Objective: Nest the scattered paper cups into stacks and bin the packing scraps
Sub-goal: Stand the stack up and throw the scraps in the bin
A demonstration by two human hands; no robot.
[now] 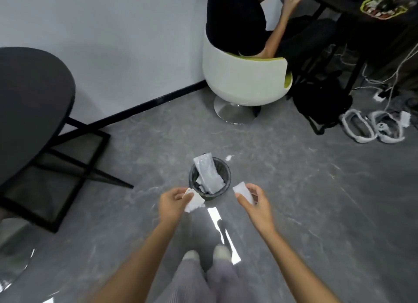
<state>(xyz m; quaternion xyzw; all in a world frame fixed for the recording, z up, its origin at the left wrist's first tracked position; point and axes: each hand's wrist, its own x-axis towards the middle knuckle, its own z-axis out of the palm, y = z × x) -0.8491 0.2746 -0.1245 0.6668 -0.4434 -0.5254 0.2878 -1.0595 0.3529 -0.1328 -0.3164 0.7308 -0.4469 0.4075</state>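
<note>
Scraps (194,202) in hands above bin (226,178)

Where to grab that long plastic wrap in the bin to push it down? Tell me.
Grip the wrap at its top end, coming from above. It stands tilted, poking over the far-left rim of the bin, so that end is free; its lower part is buried among other scraps. Both hands hold white scraps, so empty one first.

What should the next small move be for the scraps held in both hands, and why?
Probably carry both scraps forward over the bin and let go. The left hand grips a white scrap at the rim, the right hand another scrap beside it; neither is clearly above the opening, where plastic packing already sits.
</note>
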